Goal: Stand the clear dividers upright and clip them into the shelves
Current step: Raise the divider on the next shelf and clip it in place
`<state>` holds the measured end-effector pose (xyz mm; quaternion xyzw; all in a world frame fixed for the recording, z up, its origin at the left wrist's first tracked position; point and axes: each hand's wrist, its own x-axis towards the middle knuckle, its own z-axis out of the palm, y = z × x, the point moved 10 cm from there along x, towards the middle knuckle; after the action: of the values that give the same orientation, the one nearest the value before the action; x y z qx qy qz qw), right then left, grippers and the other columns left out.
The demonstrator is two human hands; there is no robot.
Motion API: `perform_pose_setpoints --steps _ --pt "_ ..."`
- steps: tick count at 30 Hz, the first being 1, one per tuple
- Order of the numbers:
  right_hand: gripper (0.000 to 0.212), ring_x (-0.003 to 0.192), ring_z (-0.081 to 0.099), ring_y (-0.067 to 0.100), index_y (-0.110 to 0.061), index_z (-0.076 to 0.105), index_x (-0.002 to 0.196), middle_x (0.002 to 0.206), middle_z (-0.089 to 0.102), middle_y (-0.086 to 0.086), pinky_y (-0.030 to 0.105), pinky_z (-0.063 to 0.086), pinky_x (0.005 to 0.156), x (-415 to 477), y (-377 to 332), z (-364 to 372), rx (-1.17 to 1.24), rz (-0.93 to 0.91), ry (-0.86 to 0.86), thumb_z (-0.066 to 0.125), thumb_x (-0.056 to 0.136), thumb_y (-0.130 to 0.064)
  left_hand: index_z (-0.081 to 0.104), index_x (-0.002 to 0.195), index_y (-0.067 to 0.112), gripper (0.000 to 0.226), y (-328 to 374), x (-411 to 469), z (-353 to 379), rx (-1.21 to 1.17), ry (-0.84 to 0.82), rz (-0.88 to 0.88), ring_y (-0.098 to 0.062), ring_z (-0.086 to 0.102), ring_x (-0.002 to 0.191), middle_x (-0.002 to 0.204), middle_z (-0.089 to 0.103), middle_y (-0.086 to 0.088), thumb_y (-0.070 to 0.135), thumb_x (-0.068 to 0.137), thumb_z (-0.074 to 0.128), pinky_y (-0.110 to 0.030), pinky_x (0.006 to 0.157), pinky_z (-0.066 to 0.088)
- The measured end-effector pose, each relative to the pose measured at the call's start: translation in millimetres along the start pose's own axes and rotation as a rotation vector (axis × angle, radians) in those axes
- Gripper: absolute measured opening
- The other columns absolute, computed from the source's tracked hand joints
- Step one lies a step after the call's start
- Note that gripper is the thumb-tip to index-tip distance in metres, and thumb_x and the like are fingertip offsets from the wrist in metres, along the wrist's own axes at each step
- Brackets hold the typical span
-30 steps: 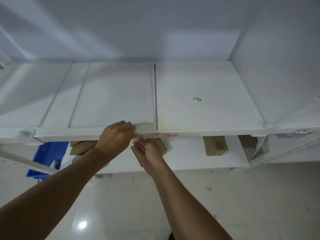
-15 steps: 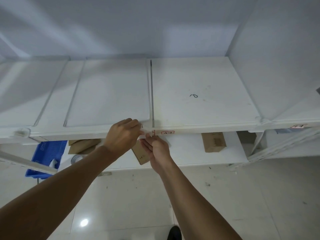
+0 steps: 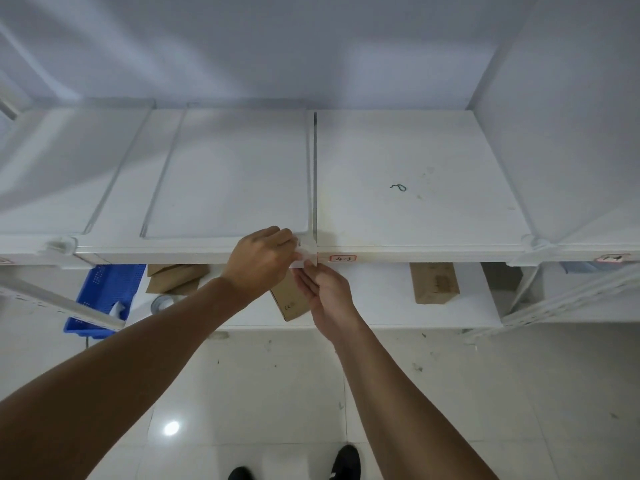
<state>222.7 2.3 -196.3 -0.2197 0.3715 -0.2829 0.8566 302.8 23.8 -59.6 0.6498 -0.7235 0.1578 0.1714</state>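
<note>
A plain white wall (image 3: pixel 311 39) runs behind white metal shelving, with a second white wall (image 3: pixel 568 116) closing the corner on the right. The floor (image 3: pixel 277 393) is glossy white tile, scuffed with small dark marks, and one round glare spot (image 3: pixel 171 427) of overhead light shows on it. On the lower shelf (image 3: pixel 381 306) lie brown cardboard boxes (image 3: pixel 434 282) and a roll of grey tape (image 3: pixel 162 303). A blue plastic crate (image 3: pixel 104 292) sits low on the left.
</note>
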Motion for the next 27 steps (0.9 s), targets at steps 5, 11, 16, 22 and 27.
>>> perform_pose_setpoints --steps 5,11,16,22,27 --pt "0.030 0.084 0.067 0.018 -0.006 0.070 0.114 0.095 0.074 0.005 0.033 0.056 0.081 -7 -1 -13 -0.365 0.019 0.083 0.065 0.087 -0.016 0.067 0.075 0.006 0.017 -3 1 4 -0.007 -0.037 -0.039 -0.025 0.059 0.063 0.077 0.064 -0.005 0.016 0.090 0.067 -0.038 0.048 0.052" --pt "0.033 0.061 0.059 0.021 -0.014 0.066 0.073 0.068 0.068 0.000 0.030 0.045 0.055 -52 -74 45 -1.523 -0.468 0.179 0.055 0.092 -0.040 0.073 0.094 0.009 0.019 -22 -16 -10 -0.047 -0.075 -0.080 -0.024 0.061 0.072 0.085 0.064 -0.005 0.021 0.091 0.060 -0.036 0.056 0.055" --pt "0.032 0.081 0.068 0.026 -0.015 0.064 0.101 0.094 0.070 0.003 0.032 0.045 0.064 -40 -112 128 -1.930 -0.846 0.100 0.049 0.095 -0.043 0.073 0.092 0.008 0.034 -93 -41 -34 0.160 -0.081 -0.172 -0.026 0.061 0.072 0.085 0.063 -0.007 0.026 0.095 0.044 -0.039 0.058 0.055" --pt "0.037 0.090 0.062 0.028 -0.010 0.060 0.111 0.104 0.061 0.009 0.034 0.037 0.060 -6 -87 170 -2.380 -0.943 -0.079 0.055 0.092 -0.042 0.065 0.071 0.011 0.016 -91 -39 -40 0.325 -0.108 0.283 -0.025 0.054 0.058 0.072 0.059 -0.007 0.000 0.084 0.066 -0.036 0.051 0.049" --pt "0.048 0.038 0.015 0.013 -0.020 0.035 0.048 0.040 0.036 -0.005 0.020 0.001 0.046 -4 -66 188 -2.722 -0.957 -0.097 0.083 0.046 -0.019 0.062 0.068 0.013 0.022 -98 -41 -45 0.375 -0.090 0.331 -0.021 0.052 0.052 0.067 0.057 -0.005 0.001 0.086 0.063 -0.033 0.047 0.047"
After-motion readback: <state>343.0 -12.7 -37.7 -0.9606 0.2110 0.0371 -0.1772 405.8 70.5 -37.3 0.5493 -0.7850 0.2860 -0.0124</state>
